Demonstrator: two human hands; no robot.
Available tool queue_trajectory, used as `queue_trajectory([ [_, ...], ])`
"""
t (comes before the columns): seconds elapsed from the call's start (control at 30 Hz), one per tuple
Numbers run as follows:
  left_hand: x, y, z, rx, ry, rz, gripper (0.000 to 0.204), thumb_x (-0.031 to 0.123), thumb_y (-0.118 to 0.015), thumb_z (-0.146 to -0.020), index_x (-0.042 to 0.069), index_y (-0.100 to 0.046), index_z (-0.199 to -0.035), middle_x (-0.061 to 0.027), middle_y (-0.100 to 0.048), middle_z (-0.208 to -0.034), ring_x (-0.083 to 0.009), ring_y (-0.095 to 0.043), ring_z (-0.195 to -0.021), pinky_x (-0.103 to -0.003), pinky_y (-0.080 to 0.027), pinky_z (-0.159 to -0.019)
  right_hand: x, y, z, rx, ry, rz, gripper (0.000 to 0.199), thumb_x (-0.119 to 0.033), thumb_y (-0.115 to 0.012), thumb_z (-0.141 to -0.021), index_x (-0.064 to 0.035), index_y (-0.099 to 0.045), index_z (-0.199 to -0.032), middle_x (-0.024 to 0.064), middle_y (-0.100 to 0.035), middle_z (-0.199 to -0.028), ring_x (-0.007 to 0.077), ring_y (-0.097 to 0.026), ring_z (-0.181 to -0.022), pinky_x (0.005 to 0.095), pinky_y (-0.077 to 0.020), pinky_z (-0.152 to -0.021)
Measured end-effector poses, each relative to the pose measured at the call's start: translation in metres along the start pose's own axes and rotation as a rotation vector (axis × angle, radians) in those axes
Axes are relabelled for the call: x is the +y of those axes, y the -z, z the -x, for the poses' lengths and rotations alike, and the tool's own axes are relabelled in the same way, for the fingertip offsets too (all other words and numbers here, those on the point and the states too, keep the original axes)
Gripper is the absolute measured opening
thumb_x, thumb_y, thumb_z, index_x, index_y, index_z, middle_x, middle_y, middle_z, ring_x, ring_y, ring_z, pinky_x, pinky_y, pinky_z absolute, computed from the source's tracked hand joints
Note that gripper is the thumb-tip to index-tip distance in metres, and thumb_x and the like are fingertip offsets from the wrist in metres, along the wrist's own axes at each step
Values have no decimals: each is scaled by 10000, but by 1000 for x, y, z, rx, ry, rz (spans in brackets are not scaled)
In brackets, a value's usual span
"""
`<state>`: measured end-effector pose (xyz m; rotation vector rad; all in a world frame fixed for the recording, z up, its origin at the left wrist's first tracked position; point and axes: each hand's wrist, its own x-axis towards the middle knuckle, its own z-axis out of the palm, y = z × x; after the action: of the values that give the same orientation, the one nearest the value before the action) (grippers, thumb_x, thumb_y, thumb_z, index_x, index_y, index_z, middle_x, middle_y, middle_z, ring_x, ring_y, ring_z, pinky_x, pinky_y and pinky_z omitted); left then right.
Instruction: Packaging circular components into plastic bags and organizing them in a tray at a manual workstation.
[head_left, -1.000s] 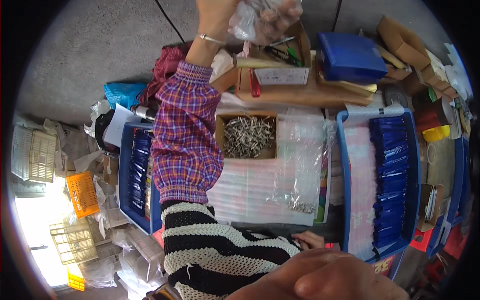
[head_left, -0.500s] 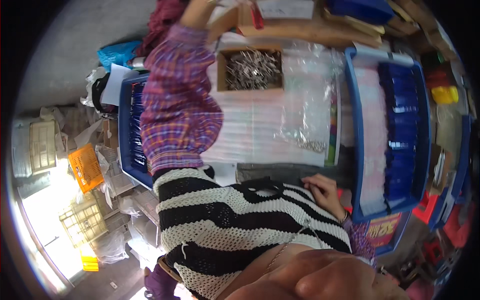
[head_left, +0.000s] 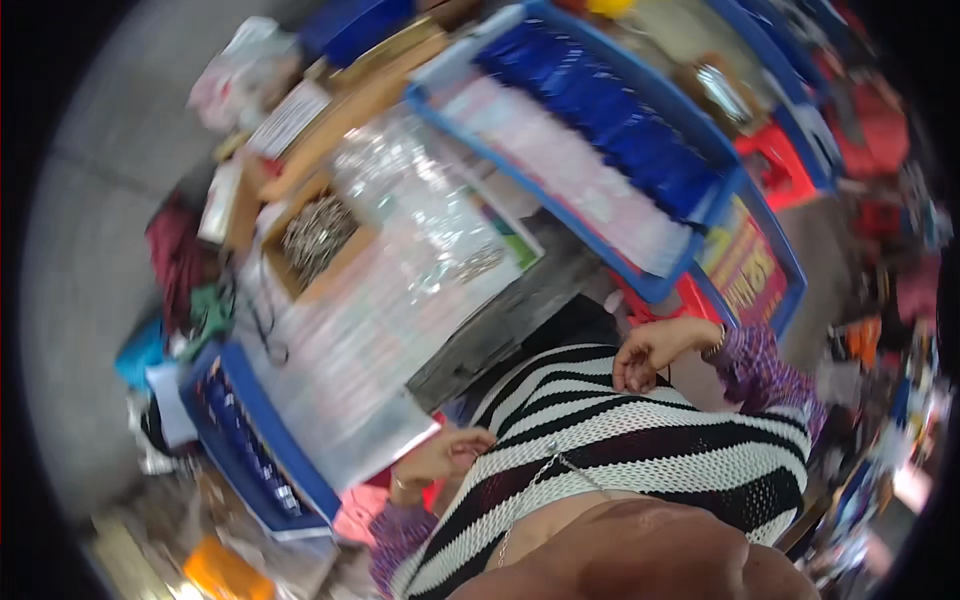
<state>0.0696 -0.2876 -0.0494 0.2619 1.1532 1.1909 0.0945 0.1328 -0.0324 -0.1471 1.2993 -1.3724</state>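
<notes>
My left hand (head_left: 442, 458) is by the side of my striped knit top (head_left: 570, 450), its fingers loosely bent and near or touching the knit. My right hand (head_left: 648, 360) is in front of the top on the other side, fingers curved downward and a little apart. Nothing shows in either hand. Beyond them the worktable carries printed sheets (head_left: 350, 330) partly covered by clear plastic (head_left: 410, 190). A cardboard box of small shiny metal pieces (head_left: 318, 238) stands on the sheets, and a small heap of metal pieces (head_left: 480, 265) lies near their right edge.
A blue crate (head_left: 655, 285) at the right holds rows of dark blue packets and pale sheets. Another blue crate (head_left: 235, 440) with dark blue packets stands at the left. A thin black cord (head_left: 262, 325) lies near the box. Red stools (head_left: 780, 165) stand beyond the right crate.
My left hand has come back from the far side of the table to beside my body. My right hand has lifted away from the top. The whole view has turned, with some blur.
</notes>
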Motion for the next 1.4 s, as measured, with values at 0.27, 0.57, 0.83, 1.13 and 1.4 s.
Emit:
queue_trajectory([
  [0.27,1,-14,14,-136,-21,384,628,-71,-660,-753,-52,-363,-1306,-152,-502,-1255,-153,-512,-1129,-237,-439,-927,31,-36,23,-257,-17,-269,570,85,-686,-723,6,-431,-1226,42,-588,-932,103,-578,-823,245,-483,-716],
  [0.57,8,-43,5,174,-138,260,486,-32,-634,-759,-11,-444,-1206,-32,-535,-1055,-70,-529,-911,-167,-431,-765,19,-49,25,-28,60,-85,415,108,-588,-668,-26,-469,-1042,-26,-498,-786,46,-485,-754,200,-400,-654],
  [0.83,-42,-28,-23,106,-186,30,366,-99,-454,-690,10,-477,-1038,28,-464,-883,-21,-389,-781,-160,-325,-628,41,-44,2,-60,47,-200,292,2,-613,-806,-12,-489,-1070,-37,-520,-965,43,-458,-937,196,-386,-781],
  [1.13,-8,-14,-10,107,-199,-93,443,-54,-645,-649,23,-555,-1077,4,-536,-740,-58,-480,-695,-208,-413,-610,-16,-18,-43,263,259,23,344,34,-623,-775,-30,-543,-1102,20,-600,-928,84,-559,-883,237,-467,-735],
  [1.4,21,6,-4,446,-494,-19,259,18,-648,-797,27,-592,-1050,-50,-630,-926,-128,-605,-866,-273,-485,-793,-79,6,-97,775,638,208,294,48,-575,-783,-18,-587,-1070,5,-543,-922,67,-498,-806,192,-410,-721],
])
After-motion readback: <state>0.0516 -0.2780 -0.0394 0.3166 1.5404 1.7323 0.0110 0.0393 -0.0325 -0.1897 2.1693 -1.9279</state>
